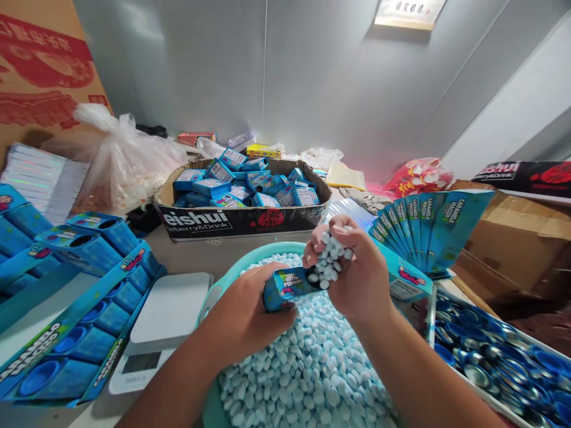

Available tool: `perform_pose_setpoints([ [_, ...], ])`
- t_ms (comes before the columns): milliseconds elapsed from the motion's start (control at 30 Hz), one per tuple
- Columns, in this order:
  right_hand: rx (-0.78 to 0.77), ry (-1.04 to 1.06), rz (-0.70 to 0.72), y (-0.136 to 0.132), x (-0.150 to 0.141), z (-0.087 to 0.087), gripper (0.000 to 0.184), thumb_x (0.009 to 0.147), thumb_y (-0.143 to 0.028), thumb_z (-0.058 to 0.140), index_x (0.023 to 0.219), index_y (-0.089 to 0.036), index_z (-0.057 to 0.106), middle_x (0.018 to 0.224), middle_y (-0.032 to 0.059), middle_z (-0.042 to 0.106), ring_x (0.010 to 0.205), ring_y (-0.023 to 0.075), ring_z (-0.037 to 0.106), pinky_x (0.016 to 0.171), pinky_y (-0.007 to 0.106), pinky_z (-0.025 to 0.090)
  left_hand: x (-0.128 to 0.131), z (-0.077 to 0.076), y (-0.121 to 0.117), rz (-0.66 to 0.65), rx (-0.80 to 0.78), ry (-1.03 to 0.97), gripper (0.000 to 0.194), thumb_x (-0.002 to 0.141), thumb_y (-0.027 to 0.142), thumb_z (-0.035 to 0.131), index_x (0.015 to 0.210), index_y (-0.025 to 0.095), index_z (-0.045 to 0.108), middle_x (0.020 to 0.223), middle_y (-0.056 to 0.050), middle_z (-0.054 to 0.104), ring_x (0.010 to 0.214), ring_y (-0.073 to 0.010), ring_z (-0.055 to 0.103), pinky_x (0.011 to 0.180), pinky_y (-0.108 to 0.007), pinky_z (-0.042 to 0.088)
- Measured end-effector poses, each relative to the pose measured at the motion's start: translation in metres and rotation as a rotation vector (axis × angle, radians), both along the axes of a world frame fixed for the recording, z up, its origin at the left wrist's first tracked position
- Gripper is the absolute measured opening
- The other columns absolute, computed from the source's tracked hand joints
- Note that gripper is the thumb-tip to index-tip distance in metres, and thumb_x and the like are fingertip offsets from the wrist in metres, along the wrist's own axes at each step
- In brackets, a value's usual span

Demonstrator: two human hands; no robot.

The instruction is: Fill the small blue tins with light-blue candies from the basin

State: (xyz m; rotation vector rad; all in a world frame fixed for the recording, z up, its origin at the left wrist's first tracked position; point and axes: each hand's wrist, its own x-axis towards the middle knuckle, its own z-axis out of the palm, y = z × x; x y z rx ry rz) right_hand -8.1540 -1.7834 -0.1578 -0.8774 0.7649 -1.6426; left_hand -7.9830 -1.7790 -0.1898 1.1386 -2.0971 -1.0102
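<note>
My left hand [250, 312] is closed around a small blue candy tin [288, 286], tilted on its side with its opening to the right. Cupped in my right hand [363, 276] is a handful of pale blue candies [331, 258], held against the tin's open end. Both hands are above a turquoise basin [212, 300] full of the same round pale candies. Left of the basin sits a white digital scale [172, 312] with nothing on its plate.
A cardboard box [200, 224] of blue tins stands behind the basin. Display trays [33, 345] with tins are at left. At right are a display carton [408, 279], fanned blue cards [430, 229] and a tray of blue-and-silver lids [495, 356]. A plastic bag [129, 160] lies back left.
</note>
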Motion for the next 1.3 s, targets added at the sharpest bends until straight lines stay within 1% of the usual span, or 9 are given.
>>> perform_pose_setpoints([
  [167,0.006,0.005,0.012,-0.001,0.000,0.001,0.018,0.074,-0.029,0.065,0.067,-0.023,0.050,0.061,-0.0053,0.060,0.052,0.0140,0.061,0.054,0.027,0.050,0.001,-0.001,0.000,-0.007,0.010,-0.014,0.030,0.078,0.017,0.068,0.106,0.029,0.067,0.095,0.005,0.074,0.094,-0.0214,0.065,0.085,-0.033,0.045],
  [333,-0.002,0.033,-0.003,0.000,0.001,0.000,0.027,0.077,-0.031,0.066,0.060,-0.022,0.048,0.064,-0.0033,0.064,0.054,0.0151,0.065,0.054,0.027,0.051,0.000,-0.002,0.000,-0.015,0.011,0.002,0.027,0.079,0.017,0.068,0.103,0.029,0.066,0.094,0.005,0.074,0.096,-0.0212,0.065,0.088,-0.033,0.044],
  [533,-0.082,0.154,-0.007,0.000,0.002,-0.006,0.028,0.087,-0.033,0.064,0.062,-0.022,0.057,0.065,-0.0015,0.067,0.059,0.0156,0.066,0.061,0.028,0.052,0.000,-0.001,0.000,-0.017,0.021,0.018,0.024,0.078,0.016,0.070,0.099,0.028,0.065,0.095,0.007,0.075,0.090,-0.0190,0.064,0.088,-0.032,0.045],
  [667,-0.117,0.176,-0.013,0.000,0.003,-0.008,0.035,0.095,-0.039,0.061,0.064,-0.022,0.063,0.060,-0.0011,0.065,0.058,0.0155,0.064,0.063,0.029,0.053,0.001,0.000,-0.001,-0.030,0.022,0.018,0.026,0.080,0.017,0.069,0.103,0.029,0.066,0.098,0.007,0.075,0.088,-0.0185,0.065,0.088,-0.032,0.045],
  [767,-0.098,0.139,-0.047,0.001,0.006,-0.009,0.041,0.094,-0.047,0.065,0.061,-0.021,0.062,0.062,0.0000,0.066,0.056,0.0153,0.064,0.058,0.028,0.052,0.001,-0.001,-0.001,-0.023,-0.001,0.019,0.031,0.079,0.019,0.071,0.107,0.031,0.067,0.103,0.007,0.075,0.093,-0.0195,0.066,0.091,-0.033,0.046],
  [900,-0.103,0.146,-0.082,0.002,0.008,-0.011,0.048,0.093,-0.053,0.066,0.058,-0.021,0.063,0.061,0.0010,0.067,0.055,0.0152,0.065,0.059,0.029,0.053,0.002,-0.001,0.000,0.003,0.026,-0.007,0.033,0.078,0.019,0.071,0.109,0.030,0.068,0.101,0.005,0.076,0.093,-0.0212,0.067,0.086,-0.032,0.048],
  [1000,-0.118,0.159,-0.110,0.001,0.009,-0.013,0.049,0.095,-0.055,0.064,0.059,-0.022,0.064,0.058,0.0009,0.066,0.057,0.0160,0.065,0.063,0.030,0.054,0.002,0.000,-0.001,0.005,0.046,-0.004,0.035,0.078,0.020,0.071,0.112,0.029,0.069,0.101,0.003,0.076,0.094,-0.0222,0.068,0.083,-0.032,0.049],
  [1133,-0.100,0.159,-0.146,-0.001,0.010,-0.015,0.049,0.096,-0.055,0.064,0.059,-0.022,0.064,0.058,0.0012,0.067,0.057,0.0165,0.066,0.062,0.031,0.055,0.003,0.002,-0.002,-0.042,0.003,-0.031,0.036,0.080,0.024,0.070,0.116,0.027,0.069,0.109,-0.001,0.075,0.102,-0.0256,0.067,0.090,-0.035,0.051],
  [1300,-0.095,0.193,-0.146,0.006,0.018,-0.015,0.046,0.097,-0.052,0.064,0.061,-0.022,0.065,0.061,0.0016,0.070,0.058,0.0166,0.067,0.063,0.031,0.056,0.007,-0.004,-0.001,-0.039,-0.032,-0.014,0.041,0.082,0.025,0.070,0.123,0.028,0.068,0.118,-0.002,0.073,0.110,-0.0281,0.066,0.093,-0.037,0.052],
])
